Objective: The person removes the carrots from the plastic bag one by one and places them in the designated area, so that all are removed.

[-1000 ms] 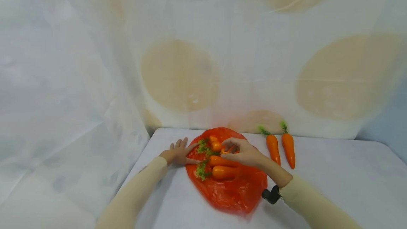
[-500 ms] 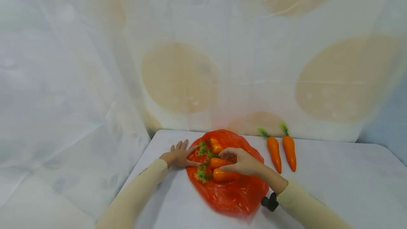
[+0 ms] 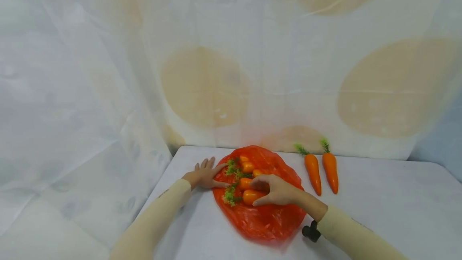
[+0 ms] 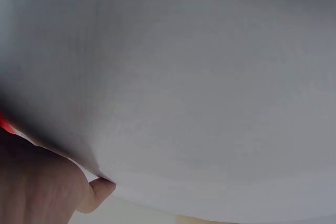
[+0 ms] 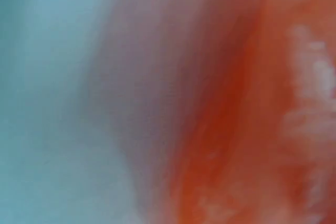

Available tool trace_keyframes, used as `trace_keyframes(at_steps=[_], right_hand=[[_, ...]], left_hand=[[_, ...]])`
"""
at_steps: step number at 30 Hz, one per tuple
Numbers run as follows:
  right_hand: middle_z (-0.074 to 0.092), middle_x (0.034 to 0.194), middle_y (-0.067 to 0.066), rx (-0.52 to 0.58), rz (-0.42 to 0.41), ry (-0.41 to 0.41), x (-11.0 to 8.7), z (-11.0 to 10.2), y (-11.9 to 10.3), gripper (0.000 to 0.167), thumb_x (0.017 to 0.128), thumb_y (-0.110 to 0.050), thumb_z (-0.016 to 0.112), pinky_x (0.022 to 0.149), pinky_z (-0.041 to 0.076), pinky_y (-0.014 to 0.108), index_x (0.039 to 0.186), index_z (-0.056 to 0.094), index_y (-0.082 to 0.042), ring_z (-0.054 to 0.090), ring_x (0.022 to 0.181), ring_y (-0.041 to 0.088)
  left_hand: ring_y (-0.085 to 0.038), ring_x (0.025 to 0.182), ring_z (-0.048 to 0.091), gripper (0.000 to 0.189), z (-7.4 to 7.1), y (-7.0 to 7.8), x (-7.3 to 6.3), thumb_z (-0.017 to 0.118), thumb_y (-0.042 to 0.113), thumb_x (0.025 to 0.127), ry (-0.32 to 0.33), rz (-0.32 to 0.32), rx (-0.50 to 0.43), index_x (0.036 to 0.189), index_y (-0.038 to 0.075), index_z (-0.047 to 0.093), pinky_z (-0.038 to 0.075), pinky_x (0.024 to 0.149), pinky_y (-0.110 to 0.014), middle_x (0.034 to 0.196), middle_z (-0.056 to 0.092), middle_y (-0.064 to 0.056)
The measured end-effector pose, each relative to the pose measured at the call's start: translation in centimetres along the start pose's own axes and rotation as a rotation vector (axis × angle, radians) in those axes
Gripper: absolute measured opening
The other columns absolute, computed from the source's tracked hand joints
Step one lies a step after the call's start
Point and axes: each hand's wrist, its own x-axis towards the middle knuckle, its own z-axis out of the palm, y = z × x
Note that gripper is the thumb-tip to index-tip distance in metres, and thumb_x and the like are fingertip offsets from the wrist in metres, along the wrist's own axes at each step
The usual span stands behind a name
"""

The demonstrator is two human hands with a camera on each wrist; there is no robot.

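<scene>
My left hand lies spread, fingers straight and apart, with its thumb and forefinger over the left edge of the red plastic bag on the white worktop. My right hand arches over the nearest carrot at the bag, thumb on the near side and curved fingers on the far side; I can't tell whether they grip it, and my right wrist view is too blurred to help. More carrots lie beyond it, green tops toward my left hand. Two loose carrots lie side by side right of the bag.
</scene>
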Motion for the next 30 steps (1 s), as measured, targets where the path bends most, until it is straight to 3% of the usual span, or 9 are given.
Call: trace_keyframes(at_steps=[14,30], right_hand=[[0.065,0.128,0.008,0.151,-0.001,-0.007,-0.8,0.0,1.1,0.046,0.088,-0.021,0.076,0.103,0.050,0.042,0.129,0.061,-0.008,0.059,0.121,0.027],[0.062,0.132,0.008,0.155,0.015,-0.022,-1.6,0.0,1.8,0.054,0.085,-0.023,0.080,0.104,0.049,0.043,0.133,0.059,-0.009,0.056,0.123,0.027]], left_hand=[[-0.042,0.152,0.002,0.093,0.0,0.7,-0.3,0.052,0.083,0.078,-0.022,-0.002,0.005,0.156,0.045,0.017,0.006,0.119,-0.064,0.167,-0.001,-0.012],[-0.042,0.152,0.004,0.094,-0.1,0.6,-0.3,0.050,0.084,0.078,-0.019,0.008,0.015,0.156,0.043,0.018,0.007,0.119,-0.065,0.167,0.001,-0.013]])
